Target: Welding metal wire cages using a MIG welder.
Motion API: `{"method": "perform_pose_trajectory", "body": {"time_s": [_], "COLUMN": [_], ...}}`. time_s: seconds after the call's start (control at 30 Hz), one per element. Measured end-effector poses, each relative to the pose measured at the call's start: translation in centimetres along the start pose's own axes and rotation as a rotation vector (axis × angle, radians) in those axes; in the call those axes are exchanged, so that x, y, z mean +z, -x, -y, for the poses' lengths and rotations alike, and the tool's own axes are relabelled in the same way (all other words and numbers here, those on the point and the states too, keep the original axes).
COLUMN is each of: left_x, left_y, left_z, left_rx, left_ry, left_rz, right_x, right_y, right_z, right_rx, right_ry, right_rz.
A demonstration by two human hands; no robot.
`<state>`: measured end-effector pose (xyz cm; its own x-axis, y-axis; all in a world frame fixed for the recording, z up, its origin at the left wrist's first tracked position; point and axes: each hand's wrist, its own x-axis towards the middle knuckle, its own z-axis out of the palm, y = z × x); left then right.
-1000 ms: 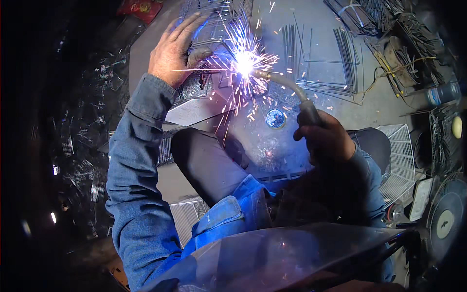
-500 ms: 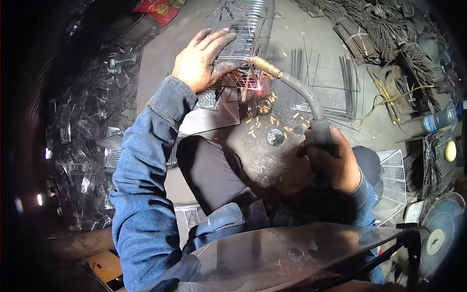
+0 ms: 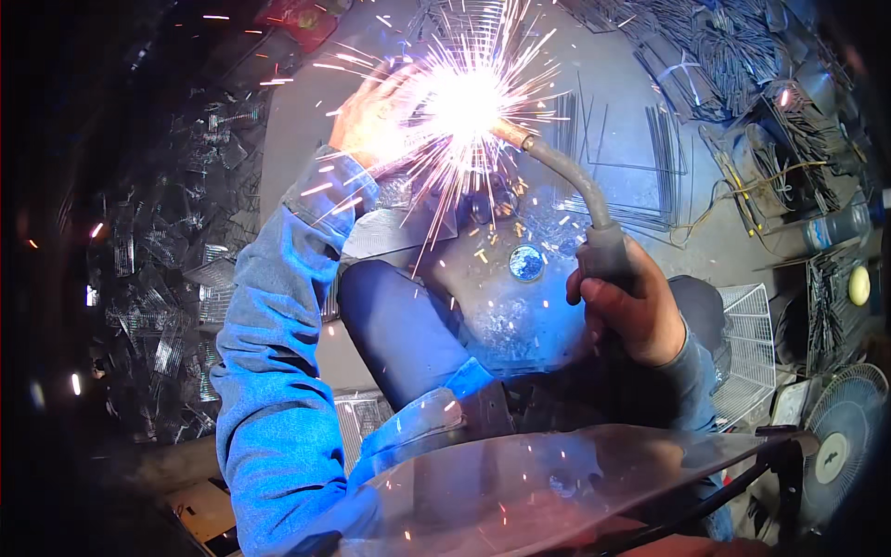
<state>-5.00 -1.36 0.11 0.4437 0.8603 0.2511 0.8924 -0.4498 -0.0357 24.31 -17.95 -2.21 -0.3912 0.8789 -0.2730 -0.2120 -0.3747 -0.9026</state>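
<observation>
My right hand [image 3: 636, 311] is closed round the black handle of a welding torch [image 3: 571, 181], its curved grey neck reaching up and left to a brass-coloured nozzle. At the nozzle's tip a white glare with sparks flying out covers the near end of a wire basket [image 3: 488, 23]. My left hand [image 3: 360, 125] is on the basket's left side, holding it, its fingertips and thumb partly lost in the glare. Below the arc, small tan sticks [image 3: 520, 227] lie scattered on the floor near a small round tin [image 3: 526, 263].
Piled wire mesh pieces [image 3: 167, 316] fill the left. Thin bent rods [image 3: 664, 172] lie right of the torch, with bundled rods [image 3: 733, 60] beyond. A white wire rack [image 3: 747, 343] and a fan [image 3: 831, 459] stand at right. A clear visor [image 3: 557, 473] crosses the lower view.
A small red glow at the nozzle has become a bright arc with sparks, throwing blue light on my sleeves and the floor. Both hands stay in nearly the same place.
</observation>
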Motion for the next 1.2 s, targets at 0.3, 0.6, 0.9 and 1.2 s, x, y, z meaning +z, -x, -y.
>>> {"method": "perform_pose_trajectory", "body": {"time_s": [0.3, 0.6, 0.9, 1.2], "left_x": [-0.1, -0.2, -0.3, 0.1], "left_y": [0.3, 0.1, -0.2, 0.0], "left_z": [0.0, -0.1, 0.2, 0.1], "left_rx": [0.143, 0.194, 0.237, 0.247], "left_ry": [-0.028, -0.001, -0.010, 0.010], "left_rz": [-0.181, -0.235, -0.241, -0.240], "right_x": [-0.3, -1.2, -2.3, -2.2], "right_y": [-0.1, -0.5, -0.7, -0.5], "right_z": [-0.1, -1.7, -4.4, -4.4], "right_rx": [0.010, -0.057, 0.284, 0.227], "right_ry": [0.060, -0.153, -0.292, -0.287], "right_rz": [0.043, -0.011, -0.092, -0.051]}}
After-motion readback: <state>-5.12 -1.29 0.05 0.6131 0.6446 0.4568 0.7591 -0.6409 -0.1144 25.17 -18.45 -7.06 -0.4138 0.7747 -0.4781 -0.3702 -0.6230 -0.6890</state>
